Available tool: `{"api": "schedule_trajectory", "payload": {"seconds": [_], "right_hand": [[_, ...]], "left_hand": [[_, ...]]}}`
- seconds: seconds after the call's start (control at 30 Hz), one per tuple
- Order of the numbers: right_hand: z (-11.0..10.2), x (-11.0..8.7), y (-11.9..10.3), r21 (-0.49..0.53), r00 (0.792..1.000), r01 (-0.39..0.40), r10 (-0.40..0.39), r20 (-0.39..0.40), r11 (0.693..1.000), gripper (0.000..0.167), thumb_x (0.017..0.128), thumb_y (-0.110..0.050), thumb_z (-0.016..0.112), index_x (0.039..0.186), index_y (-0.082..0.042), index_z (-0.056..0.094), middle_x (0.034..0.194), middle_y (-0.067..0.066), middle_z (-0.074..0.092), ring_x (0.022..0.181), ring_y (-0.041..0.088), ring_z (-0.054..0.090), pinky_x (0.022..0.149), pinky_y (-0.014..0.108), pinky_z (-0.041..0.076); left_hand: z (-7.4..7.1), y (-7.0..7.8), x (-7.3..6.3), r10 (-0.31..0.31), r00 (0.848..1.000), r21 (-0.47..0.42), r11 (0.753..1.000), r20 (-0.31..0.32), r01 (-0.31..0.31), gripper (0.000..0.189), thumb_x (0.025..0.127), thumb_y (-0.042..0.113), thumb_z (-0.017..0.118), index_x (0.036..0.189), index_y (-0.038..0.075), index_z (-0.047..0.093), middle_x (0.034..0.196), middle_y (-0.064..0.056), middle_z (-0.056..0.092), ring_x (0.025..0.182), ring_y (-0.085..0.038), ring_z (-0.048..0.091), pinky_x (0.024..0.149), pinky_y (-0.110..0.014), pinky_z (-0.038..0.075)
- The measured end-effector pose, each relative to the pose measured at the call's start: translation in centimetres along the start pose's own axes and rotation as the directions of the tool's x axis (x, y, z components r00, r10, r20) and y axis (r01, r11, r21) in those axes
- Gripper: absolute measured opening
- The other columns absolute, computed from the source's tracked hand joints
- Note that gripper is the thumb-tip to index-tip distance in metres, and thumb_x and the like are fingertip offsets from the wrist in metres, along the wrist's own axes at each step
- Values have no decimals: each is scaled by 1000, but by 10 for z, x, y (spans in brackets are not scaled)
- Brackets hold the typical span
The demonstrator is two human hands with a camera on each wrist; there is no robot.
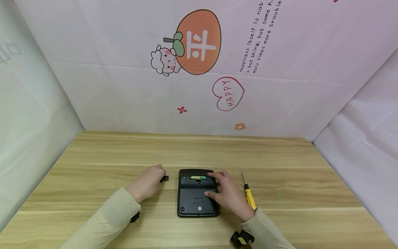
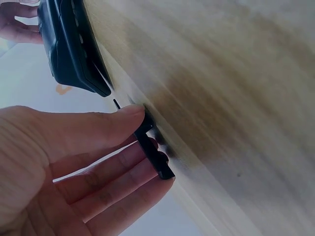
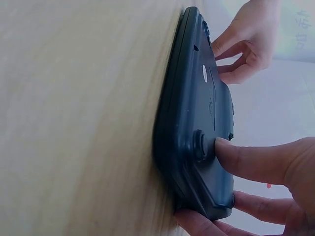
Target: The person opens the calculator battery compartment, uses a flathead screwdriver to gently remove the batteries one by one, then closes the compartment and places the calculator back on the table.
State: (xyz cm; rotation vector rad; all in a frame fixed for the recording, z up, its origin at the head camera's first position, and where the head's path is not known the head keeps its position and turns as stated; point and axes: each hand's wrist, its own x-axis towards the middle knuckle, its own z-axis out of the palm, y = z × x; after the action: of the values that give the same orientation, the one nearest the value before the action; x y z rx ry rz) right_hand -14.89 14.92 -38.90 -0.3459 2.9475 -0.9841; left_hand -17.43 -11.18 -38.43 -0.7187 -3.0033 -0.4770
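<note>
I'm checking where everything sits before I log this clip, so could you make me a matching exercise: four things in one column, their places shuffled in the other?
Things
1. Black rectangular plastic device
2. Green-and-gold cylindrical battery
3. Yellow-handled metal screwdriver
4. Small black plastic piece

Places
A. Inside the device
B. Pinched in the left hand
C. On the wood-grain table, right of the device
D. Gripped by the right hand

Pairs: 1-D; 2-A; 3-C; 4-B
</note>
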Motion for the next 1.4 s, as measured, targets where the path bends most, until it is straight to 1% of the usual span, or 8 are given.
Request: {"api": "schedule_trajectory", "payload": {"seconds": [0.27,0.57,0.67,0.83,0.97,1.17,1.27,1.4], "right_hand": [[0,-1,0,6,1000,8,-8,-9,1000,56,75,-12,82,126,-5,60,119,15,55,96,26,62,79,40,54],[-1,0,1,1,1000,3,-3,-2,1000,56,76,-13,81,127,-6,60,119,14,55,96,25,62,79,39,54],[-1,0,0,-8,1000,2,-2,0,1000,55,76,-14,81,127,-6,60,118,14,55,95,25,61,78,40,54],[-1,-1,0,-15,1000,3,-3,2,1000,56,76,-14,81,127,-6,60,118,13,56,94,24,61,77,39,54],[0,-1,0,-14,1000,5,-5,5,1000,56,77,-14,81,128,-7,60,119,14,55,94,24,61,77,39,54],[0,-1,0,-18,1000,16,-16,0,1000,55,77,-14,81,127,-7,60,119,14,56,94,24,61,77,39,53],[0,-2,0,-26,1000,25,-25,-10,999,55,77,-15,81,127,-6,60,120,14,56,95,25,61,77,40,53],[0,-2,1,-28,999,31,-32,-16,999,55,76,-15,81,127,-6,60,120,15,56,95,25,61,77,41,53]], "left_hand": [[-1,1,0,-6,1000,-14,1000,7,6,13,76,-10,69,80,1,64,77,-7,58,70,-20,57,60,-36,49],[-3,2,3,-3,1000,-6,1000,31,3,12,77,-10,68,84,0,65,78,-9,58,71,-22,59,59,-37,50],[-3,3,3,8,1000,2,1000,30,-8,14,77,-10,68,87,-1,66,80,-10,60,73,-24,61,61,-38,51],[-4,6,2,34,999,12,999,31,-34,21,77,-12,67,96,-3,67,87,-12,63,81,-28,64,70,-39,55],[-5,10,2,39,999,4,999,24,-39,22,78,-11,66,99,-3,67,91,-11,63,84,-27,64,73,-39,55],[-6,16,6,56,998,20,998,6,-57,14,83,3,69,96,-1,66,87,-7,60,78,-20,59,67,-35,52],[-7,21,8,65,998,29,997,6,-65,15,84,10,71,95,1,66,84,-6,57,74,-17,54,63,-32,50],[-6,26,10,79,997,31,996,2,-79,19,85,15,72,97,1,66,84,-5,57,72,-15,53,61,-30,49]]}}
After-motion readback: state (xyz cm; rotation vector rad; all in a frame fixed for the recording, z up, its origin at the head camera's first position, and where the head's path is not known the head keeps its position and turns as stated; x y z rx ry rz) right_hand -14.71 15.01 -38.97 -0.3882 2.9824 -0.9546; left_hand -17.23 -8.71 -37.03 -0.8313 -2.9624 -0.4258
